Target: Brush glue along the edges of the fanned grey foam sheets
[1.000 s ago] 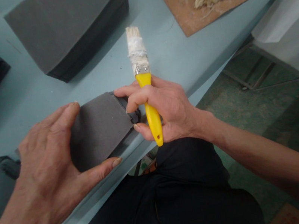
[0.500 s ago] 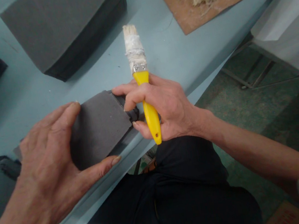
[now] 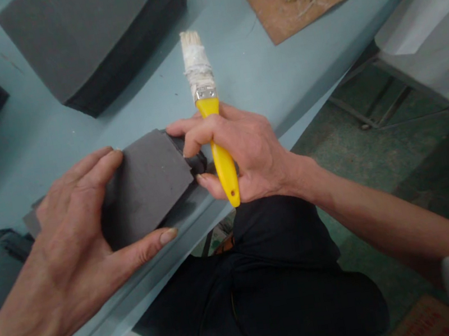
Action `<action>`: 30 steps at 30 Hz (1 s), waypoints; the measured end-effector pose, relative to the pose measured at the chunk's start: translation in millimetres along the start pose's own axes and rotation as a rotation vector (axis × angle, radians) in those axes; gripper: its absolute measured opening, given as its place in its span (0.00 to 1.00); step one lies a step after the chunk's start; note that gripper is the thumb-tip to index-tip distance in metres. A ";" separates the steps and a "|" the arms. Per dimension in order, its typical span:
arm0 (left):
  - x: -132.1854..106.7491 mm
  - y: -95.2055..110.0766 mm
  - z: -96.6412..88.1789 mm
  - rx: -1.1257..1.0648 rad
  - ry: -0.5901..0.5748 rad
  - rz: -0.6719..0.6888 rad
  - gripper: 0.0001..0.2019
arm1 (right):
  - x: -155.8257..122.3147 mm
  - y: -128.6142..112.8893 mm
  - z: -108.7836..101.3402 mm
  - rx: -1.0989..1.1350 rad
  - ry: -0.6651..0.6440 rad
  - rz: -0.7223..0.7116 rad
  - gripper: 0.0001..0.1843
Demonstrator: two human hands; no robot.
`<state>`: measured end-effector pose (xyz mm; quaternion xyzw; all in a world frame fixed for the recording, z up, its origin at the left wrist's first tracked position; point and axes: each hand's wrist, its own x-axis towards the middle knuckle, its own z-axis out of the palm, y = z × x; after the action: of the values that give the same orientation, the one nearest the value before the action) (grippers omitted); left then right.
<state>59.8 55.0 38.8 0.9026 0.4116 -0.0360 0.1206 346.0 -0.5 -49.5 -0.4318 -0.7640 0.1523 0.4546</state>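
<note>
Hardly budging, left hand stays spread flat on the foam piece, seemingly soft, light, best pinched edgewise, while right hand, at 3 o'clock, clenches the brush.

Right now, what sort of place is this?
Probably a small foam workshop: stacked grey foam sheets on a pale blue workbench, a crusted yellow-handled brush in the right hand, and a foam piece held in the left hand.
</note>
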 end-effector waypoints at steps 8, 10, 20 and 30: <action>-0.4 -2.2 -5.6 -0.052 0.006 0.057 0.49 | -0.1 -0.2 1.0 -0.015 0.004 -0.001 0.18; 0.2 -2.0 -6.5 -0.076 0.008 0.062 0.50 | 0.0 -0.9 0.5 -0.015 0.009 0.009 0.18; -1.3 -1.0 -1.3 -0.035 0.006 -0.005 0.52 | 0.2 -0.8 0.7 -0.026 -0.005 0.009 0.18; 2.3 1.8 1.1 -0.006 0.018 0.011 0.51 | -0.4 -1.8 -0.2 -0.009 0.004 0.024 0.17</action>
<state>62.8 55.3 37.7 0.9048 0.4079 -0.0257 0.1198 345.3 -2.0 -48.4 -0.4432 -0.7587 0.1535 0.4522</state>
